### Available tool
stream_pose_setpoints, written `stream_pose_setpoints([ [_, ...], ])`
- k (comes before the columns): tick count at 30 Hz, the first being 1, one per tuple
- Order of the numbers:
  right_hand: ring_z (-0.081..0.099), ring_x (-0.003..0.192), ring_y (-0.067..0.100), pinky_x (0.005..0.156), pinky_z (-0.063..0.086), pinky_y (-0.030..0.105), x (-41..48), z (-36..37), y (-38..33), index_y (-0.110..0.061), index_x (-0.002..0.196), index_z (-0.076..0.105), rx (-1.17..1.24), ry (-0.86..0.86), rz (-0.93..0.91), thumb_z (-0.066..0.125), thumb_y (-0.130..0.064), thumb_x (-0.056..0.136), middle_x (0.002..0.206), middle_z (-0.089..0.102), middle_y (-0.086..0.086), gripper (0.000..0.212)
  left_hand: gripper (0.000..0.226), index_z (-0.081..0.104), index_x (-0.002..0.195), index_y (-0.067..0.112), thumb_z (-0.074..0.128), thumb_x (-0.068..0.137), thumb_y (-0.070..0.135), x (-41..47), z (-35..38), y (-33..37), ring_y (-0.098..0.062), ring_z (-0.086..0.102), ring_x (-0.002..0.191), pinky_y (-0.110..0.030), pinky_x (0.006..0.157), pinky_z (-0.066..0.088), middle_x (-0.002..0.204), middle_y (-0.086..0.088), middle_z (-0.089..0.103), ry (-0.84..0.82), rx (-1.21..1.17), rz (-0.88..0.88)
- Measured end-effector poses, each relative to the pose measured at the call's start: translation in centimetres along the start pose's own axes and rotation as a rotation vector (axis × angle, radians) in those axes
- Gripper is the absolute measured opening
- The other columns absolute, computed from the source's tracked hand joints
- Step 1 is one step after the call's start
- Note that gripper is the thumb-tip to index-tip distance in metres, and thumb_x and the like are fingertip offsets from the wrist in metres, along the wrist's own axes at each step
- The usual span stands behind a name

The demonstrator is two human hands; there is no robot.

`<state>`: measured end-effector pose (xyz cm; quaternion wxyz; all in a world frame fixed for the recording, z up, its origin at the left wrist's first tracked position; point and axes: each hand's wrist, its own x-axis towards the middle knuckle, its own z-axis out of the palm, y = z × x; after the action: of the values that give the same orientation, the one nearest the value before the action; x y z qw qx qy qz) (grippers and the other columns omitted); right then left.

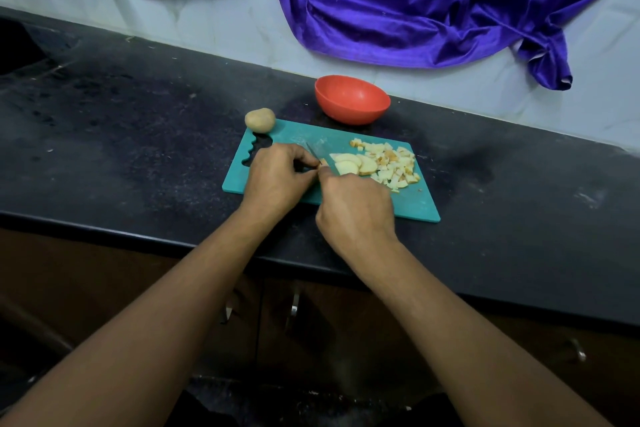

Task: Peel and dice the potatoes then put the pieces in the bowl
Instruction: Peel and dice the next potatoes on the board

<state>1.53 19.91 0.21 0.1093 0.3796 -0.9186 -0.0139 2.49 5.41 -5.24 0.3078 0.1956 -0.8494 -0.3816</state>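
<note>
head view: your left hand [277, 177] lies on the rectangular teal plastic cutting board [412, 204], fingers curled, fingertips pinching a small pale potato piece [323, 162]. your right hand [356, 204] sits just beside it, the two nearly touching. it is wrapped round a thin dark-bladed knife [312, 151]; the handle is hidden under the palm, and the blade stands against the pinched piece. pale potato slices [349, 165] lie just beyond the right hand, touching a heap of diced potato cubes [391, 165] on the board's right part. a whole unpeeled round potato [259, 120] rests at the board's far left corner, beyond the left hand. the round orange-red bowl [351, 99] stands on the speckled black stone counter [138, 135] behind the board, apart from both hands. a purple satin cloth [415, 10] hangs over the white tiled wall [207, 21].
</note>
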Motion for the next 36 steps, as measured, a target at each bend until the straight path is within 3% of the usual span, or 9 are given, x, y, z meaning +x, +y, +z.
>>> stream_pose_setpoints([
  [10,0.063,0.093,0.027,0.071,0.037,0.037,0.1,1.1,1.5,-0.026,0.160,0.031,0.103,0.004,0.012,0.047,-0.024,0.104,0.102,0.066,0.006,0.058,0.010,0.079,0.092,0.028,0.083,0.083,0.025,-0.1,0.0,0.3,0.000,0.069,0.093,-0.033,0.094,0.057,0.091,0.016,0.076,-0.024,0.043,0.010],
  [16,0.051,0.079,0.020,0.067,0.040,0.037,-0.8,2.1,2.4,-0.028,0.158,0.035,0.119,0.023,0.031,0.045,-0.027,0.106,0.083,0.047,0.000,0.053,0.016,0.079,0.098,0.025,0.083,0.083,0.028,-0.2,0.0,0.4,-0.004,0.068,0.098,-0.034,0.096,0.056,0.097,0.014,0.076,-0.023,0.079,0.008],
  [21,0.054,0.083,0.019,0.070,0.045,0.038,-1.4,2.0,3.6,-0.032,0.156,0.041,0.175,0.031,0.015,0.045,-0.028,0.106,0.088,0.057,-0.001,0.050,0.019,0.078,0.101,0.023,0.084,0.083,0.028,-0.2,0.0,0.6,-0.006,0.068,0.100,-0.034,0.098,0.055,0.100,0.012,0.076,-0.029,0.097,0.000],
  [24,0.060,0.085,0.018,0.075,0.054,0.041,-2.2,2.5,5.2,-0.037,0.149,0.052,0.310,0.063,0.066,0.047,-0.033,0.106,0.097,0.068,-0.001,0.044,0.022,0.077,0.103,0.024,0.084,0.082,0.030,-0.2,-0.1,0.8,-0.006,0.068,0.100,-0.035,0.097,0.055,0.101,0.011,0.076,-0.034,0.109,0.004],
  [27,0.056,0.079,0.009,0.067,0.050,0.032,-2.6,2.9,6.3,-0.041,0.144,0.057,0.441,0.053,0.082,0.052,-0.036,0.105,0.099,0.069,-0.007,0.040,0.028,0.075,0.107,0.026,0.084,0.082,0.034,-0.3,-0.1,0.9,-0.007,0.067,0.102,-0.037,0.097,0.055,0.104,0.012,0.075,-0.068,0.146,0.033],
  [32,0.052,0.057,0.006,0.051,0.036,0.022,-2.0,4.0,7.3,-0.039,0.137,0.063,0.657,0.100,0.169,0.056,-0.035,0.104,0.082,0.063,-0.015,0.034,0.037,0.070,0.117,0.033,0.081,0.084,0.043,-0.5,-0.2,1.2,-0.011,0.063,0.111,-0.041,0.095,0.054,0.112,0.014,0.072,-0.122,0.215,0.080],
  [36,0.048,0.058,0.005,0.057,0.040,0.025,-1.1,4.9,7.9,-0.027,0.137,0.066,1.052,0.208,0.267,0.061,-0.023,0.103,0.072,0.062,-0.013,0.034,0.036,0.071,0.120,0.036,0.079,0.085,0.043,-0.4,-0.2,1.2,-0.011,0.061,0.114,-0.044,0.095,0.054,0.115,0.015,0.072,-0.144,0.221,0.098],
])
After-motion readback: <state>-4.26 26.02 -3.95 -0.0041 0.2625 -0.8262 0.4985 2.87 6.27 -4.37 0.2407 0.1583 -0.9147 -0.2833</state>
